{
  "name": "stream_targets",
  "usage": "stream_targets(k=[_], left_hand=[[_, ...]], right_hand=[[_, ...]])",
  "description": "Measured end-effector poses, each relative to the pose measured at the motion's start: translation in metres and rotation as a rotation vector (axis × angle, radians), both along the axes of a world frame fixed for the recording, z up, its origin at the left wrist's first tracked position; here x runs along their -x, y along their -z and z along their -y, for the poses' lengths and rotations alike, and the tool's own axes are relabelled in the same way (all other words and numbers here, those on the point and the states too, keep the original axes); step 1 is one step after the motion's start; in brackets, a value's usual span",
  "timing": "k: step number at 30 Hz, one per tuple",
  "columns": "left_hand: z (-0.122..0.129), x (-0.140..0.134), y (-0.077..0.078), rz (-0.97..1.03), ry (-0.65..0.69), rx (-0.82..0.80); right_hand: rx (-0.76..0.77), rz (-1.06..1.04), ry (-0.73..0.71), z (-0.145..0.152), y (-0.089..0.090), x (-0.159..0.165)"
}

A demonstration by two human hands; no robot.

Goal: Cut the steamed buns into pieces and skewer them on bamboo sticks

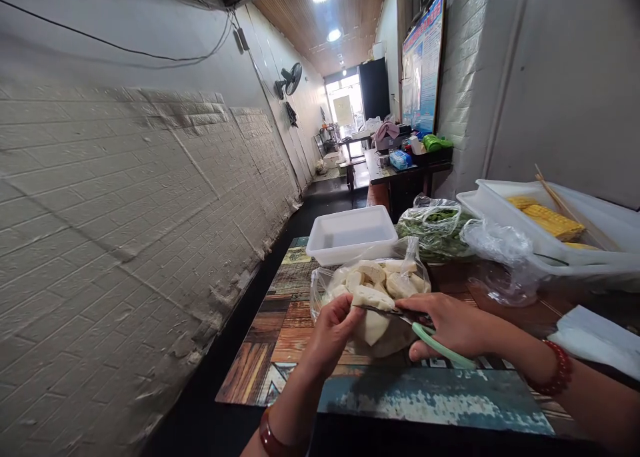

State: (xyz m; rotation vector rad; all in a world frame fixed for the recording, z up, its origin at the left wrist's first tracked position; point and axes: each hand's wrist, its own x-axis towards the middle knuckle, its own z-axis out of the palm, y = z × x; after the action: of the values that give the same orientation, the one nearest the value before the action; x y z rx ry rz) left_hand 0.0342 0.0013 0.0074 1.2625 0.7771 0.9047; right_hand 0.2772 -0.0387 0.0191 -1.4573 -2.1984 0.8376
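Over the table's front part, my left hand [336, 327] is closed, pinching a pale, spongy piece of food [373, 298] whose exact kind I cannot make out. My right hand [453, 324] grips scissors [440, 347] with light green handles. Their blades run left against the underside of the piece, and part of them is hidden behind my fingers. Directly beneath and behind both hands lies a clear plastic bag [320, 287], filled with similar off-white chunks [400, 284].
A white plastic tub [351, 234] stands behind the bag. To its right are a bag of leafy greens [435, 234], crumpled clear plastic [500, 244] and a large white bin [615, 214] with yellow food and wooden sticks. A brick-patterned wall [100, 244] runs along the left.
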Motion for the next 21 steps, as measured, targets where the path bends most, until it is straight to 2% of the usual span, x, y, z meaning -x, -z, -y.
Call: stream_targets(k=[5, 12, 21], left_hand=[[-0.002, 0.000, 0.000, 0.002, -0.001, 0.001], [-0.006, -0.003, 0.002, 0.013, -0.028, 0.050], [-0.018, -0.006, 0.008, -0.007, -0.025, 0.092]], right_hand=[[-0.021, -0.075, -0.055, -0.008, 0.006, 0.001], [-0.009, -0.171, -0.045, -0.012, 0.014, -0.002], [-0.032, -0.179, -0.089, -0.023, 0.026, -0.005]])
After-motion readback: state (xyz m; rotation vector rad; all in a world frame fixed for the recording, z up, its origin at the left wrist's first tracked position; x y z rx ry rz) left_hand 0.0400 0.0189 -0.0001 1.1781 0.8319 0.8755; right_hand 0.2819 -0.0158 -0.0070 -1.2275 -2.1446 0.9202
